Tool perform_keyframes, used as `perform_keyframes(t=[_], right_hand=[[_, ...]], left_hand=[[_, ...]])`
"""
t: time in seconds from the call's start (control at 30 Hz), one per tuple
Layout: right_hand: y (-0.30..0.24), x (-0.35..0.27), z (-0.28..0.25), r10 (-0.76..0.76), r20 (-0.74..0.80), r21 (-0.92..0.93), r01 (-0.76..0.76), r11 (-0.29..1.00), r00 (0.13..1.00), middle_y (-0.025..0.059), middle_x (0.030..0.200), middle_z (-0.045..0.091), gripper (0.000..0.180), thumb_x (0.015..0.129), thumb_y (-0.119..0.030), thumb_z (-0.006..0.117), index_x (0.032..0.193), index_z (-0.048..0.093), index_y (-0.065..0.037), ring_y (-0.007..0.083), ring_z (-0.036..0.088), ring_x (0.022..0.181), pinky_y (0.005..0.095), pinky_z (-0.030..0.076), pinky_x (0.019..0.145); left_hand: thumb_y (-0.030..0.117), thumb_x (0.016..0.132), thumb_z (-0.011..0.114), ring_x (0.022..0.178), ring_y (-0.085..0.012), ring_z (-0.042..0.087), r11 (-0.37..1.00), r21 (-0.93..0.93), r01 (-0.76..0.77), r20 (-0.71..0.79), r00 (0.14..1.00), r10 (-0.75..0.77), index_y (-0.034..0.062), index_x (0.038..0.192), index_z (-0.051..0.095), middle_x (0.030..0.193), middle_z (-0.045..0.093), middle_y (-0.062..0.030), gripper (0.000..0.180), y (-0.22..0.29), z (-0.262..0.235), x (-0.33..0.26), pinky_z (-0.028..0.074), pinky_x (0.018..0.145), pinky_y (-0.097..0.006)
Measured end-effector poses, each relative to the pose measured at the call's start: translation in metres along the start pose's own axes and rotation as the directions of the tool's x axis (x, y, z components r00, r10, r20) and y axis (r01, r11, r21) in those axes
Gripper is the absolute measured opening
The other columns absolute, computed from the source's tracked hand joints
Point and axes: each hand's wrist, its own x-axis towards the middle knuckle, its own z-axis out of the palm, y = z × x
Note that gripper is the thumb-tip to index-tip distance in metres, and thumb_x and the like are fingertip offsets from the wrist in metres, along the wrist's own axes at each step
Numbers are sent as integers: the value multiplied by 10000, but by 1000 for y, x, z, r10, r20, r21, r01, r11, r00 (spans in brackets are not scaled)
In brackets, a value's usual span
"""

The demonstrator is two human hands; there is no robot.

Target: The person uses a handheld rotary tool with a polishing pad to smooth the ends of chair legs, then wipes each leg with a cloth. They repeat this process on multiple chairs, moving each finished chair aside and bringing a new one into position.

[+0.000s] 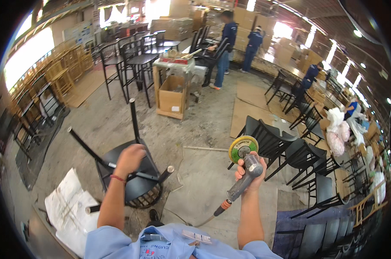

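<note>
A black wooden chair (140,186) is upside down in front of me on the left, its legs sticking up with pale bare tips. My left hand (132,159) is over the chair's underside, by a leg and a crossbar. Its fingers are blurred, and whether it touches the chair is unclear. In my right hand (252,176) is a grey handheld disc sander (243,179), with its round yellow-and-green pad (243,148) facing up toward me. From the sander's handle an orange-collared hose (221,208) runs down toward my body.
White sheeting (70,207) lies left of the chair. Rows of black chairs (271,138) line the right side, and more black chairs (137,58) stand beyond a cluttered workbench (174,64). Several people (228,36) work farther back. Unpainted chair frames (66,71) stand far left.
</note>
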Motion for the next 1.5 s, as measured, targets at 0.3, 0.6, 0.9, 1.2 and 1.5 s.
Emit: perform_keyframes(t=[0.3, 0.6, 0.9, 1.2, 1.5], right_hand=[[69, -61, 128, 160, 112, -76, -152, 985, 981, 136, 951, 609, 443, 982, -542, 448, 1281, 497, -218, 180, 584, 670, 312, 494, 519], [246, -231, 265, 503, 742, -424, -272, 864, 444, 155, 1280, 509, 755, 988, -185, 541, 1572, 63, -156, 273, 588, 1086, 400, 504, 931], [404, -316, 181, 958, 195, -946, 217, 241, -212, 220, 1295, 604, 653, 887, -289, 702, 1427, 459, -16, 282, 621, 1160, 363, 504, 932], [320, -229, 10, 743, -520, -828, -35, -560, 421, 103, 960, 686, 500, 854, -264, 656, 1291, 577, -36, 179, 638, 695, 340, 509, 557], [289, -183, -106, 805, -419, -757, 328, -565, 420, 133, 949, 719, 334, 878, -233, 621, 1108, 695, -4, 256, 670, 864, 343, 524, 782]], left_hand=[[318, 942, 651, 1119, -260, 596, 825, -556, 102, 277, 958, 68, -11, 1456, 381, 1261, 585, -185, 668, 215, 20, -161, 474, 962, -363], [221, 922, 674, 822, -137, 595, 762, -576, 296, -503, 607, -616, 6, 1260, 568, 921, 651, -91, 414, 172, -118, -376, 506, 747, -314], [358, 1004, 555, 461, -92, 501, 475, -873, 113, -456, 163, -875, -17, 972, 626, 744, 640, -51, 383, -73, -201, -518, 418, 427, -266], [448, 973, 581, 443, -106, 482, 223, -971, 87, -213, 112, -971, -16, 932, 639, 783, 679, -122, 470, -243, -246, -539, 416, 409, -299], [256, 913, 550, 961, -396, 645, 478, -415, 774, -811, -77, -580, 26, 1008, 698, 992, 688, -206, 290, -144, -254, -628, 505, 843, -435]])
